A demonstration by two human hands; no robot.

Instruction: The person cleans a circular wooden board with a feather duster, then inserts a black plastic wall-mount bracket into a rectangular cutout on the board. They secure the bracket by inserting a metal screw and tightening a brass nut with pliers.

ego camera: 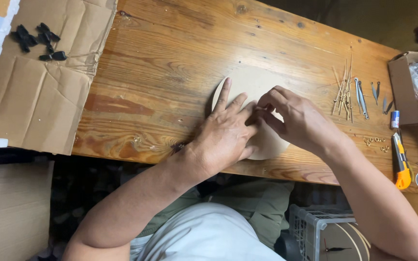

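**Two hands at work on a round disc**

A pale round disc (247,84) lies flat on the wooden desk (170,63), close to the near edge; both hands meet over its middle. The left hand (226,133) rests on the disc with its fingers (224,94) spread apart and pressed flat, it seems to keep the disc from sliding; the right hand (298,121) has its fingers (267,107) pinched together on something very small at the centre, and I cannot tell what it is, because the hands hide it.

To the right, within easy reach, thin sticks (344,89) lie in a loose bundle beside some metal pointers (361,96); small brass rings (374,141) lie nearer the edge; a yellow knife (401,162) lies at the far right, next to an open box (405,87). On the left, flat cardboard (39,92) covers the desk end and carries a heap of small black parts (37,41), well apart from the hands.
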